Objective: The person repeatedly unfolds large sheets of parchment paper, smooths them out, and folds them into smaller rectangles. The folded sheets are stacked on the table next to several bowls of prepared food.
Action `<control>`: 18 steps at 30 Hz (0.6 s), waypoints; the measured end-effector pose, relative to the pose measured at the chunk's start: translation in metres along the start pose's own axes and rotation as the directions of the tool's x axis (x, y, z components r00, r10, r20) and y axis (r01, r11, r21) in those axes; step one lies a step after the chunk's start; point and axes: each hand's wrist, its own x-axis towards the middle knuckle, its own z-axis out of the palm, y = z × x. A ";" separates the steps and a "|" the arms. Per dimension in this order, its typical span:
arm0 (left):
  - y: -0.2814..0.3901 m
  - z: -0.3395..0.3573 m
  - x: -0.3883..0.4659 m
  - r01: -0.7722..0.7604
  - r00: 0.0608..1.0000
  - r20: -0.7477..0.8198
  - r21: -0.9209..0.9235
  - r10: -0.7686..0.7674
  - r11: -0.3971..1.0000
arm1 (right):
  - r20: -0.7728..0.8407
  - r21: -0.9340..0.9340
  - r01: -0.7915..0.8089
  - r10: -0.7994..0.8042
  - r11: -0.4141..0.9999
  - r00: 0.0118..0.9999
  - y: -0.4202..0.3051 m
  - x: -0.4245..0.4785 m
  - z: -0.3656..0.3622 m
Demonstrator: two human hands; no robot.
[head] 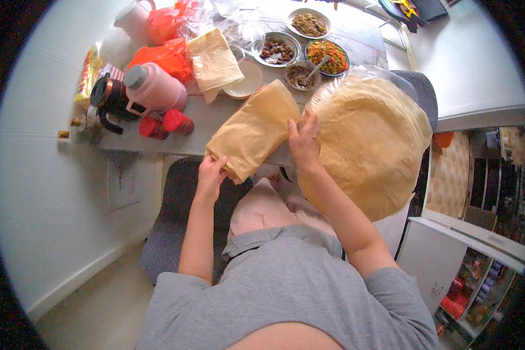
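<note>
A folded sheet of thin tan flatbread [258, 124] lies at a slant over the table's front edge. My left hand [211, 175] pinches its near left corner, thumb on top and fingers underneath. At its right edge is my right hand [305, 142], thumb against the folded sheet and the other fingers beside the large round stack. Whether these fingers grip the sheet is unclear. That stack of thin round flatbreads [367, 148] rests on clear plastic to the right and overhangs the table edge. Another folded flatbread [214, 59] lies farther back, partly over a pale plate [247, 81].
Behind the stack stand bowls of shredded vegetables [326, 57], dark meat pieces [278, 50], a pale dish [309, 24], and brown sauce with a spoon [304, 75]. At left are a pink thermos [155, 87], a dark pot [109, 98], red-lidded jars [166, 124] and red bags [164, 57].
</note>
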 end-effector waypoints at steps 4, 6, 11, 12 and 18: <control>-0.014 0.012 -0.006 -0.237 0.761 -0.236 0.766 0.605 0.597 | 0.015 -0.280 0.513 -0.530 0.812 0.848 -0.017 0.012 -0.002; 0.007 0.033 -0.019 -0.362 0.571 0.141 0.928 0.808 0.094 | 0.095 -0.366 0.526 -0.531 0.768 0.842 -0.021 0.022 0.012; 0.009 0.059 -0.006 -0.486 0.612 0.613 0.790 0.500 -0.374 | 0.366 -0.445 0.517 -0.379 0.731 0.850 0.015 0.035 0.052; -0.007 0.046 0.005 -0.476 0.651 0.596 0.803 0.470 -0.360 | 0.423 -0.446 0.507 -0.325 0.737 0.846 0.017 0.037 0.055; -0.026 0.039 0.022 -0.463 0.690 0.586 0.809 0.425 -0.363 | 0.428 -0.351 0.420 -0.256 0.837 0.867 0.025 0.048 0.054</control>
